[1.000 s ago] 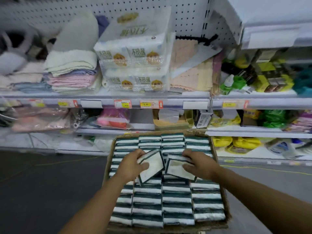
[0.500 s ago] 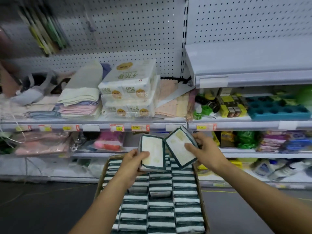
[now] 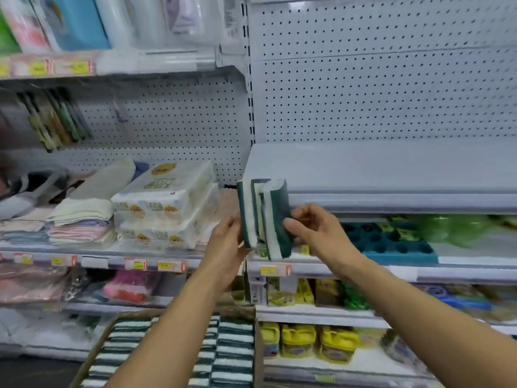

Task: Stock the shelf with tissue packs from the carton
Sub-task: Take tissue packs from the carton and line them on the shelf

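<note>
While upright, tissue packs (image 3: 264, 219) sit pinched between both hands' grip.

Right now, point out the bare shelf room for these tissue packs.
Free: the grey shelf on the right, bare between the pegboard and its front lip. Crowded: the left shelf with towels and wrapped tissue bundles; below, the teal tray.

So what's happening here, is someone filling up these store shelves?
Yes. A person is stocking shelves. The left hand and the right hand each hold a green-and-white tissue pack: the left pack and the right pack are upright, side by side, raised in front of the bare grey shelf. Neither is set down yet. Below, the open carton is full of packs.
</note>
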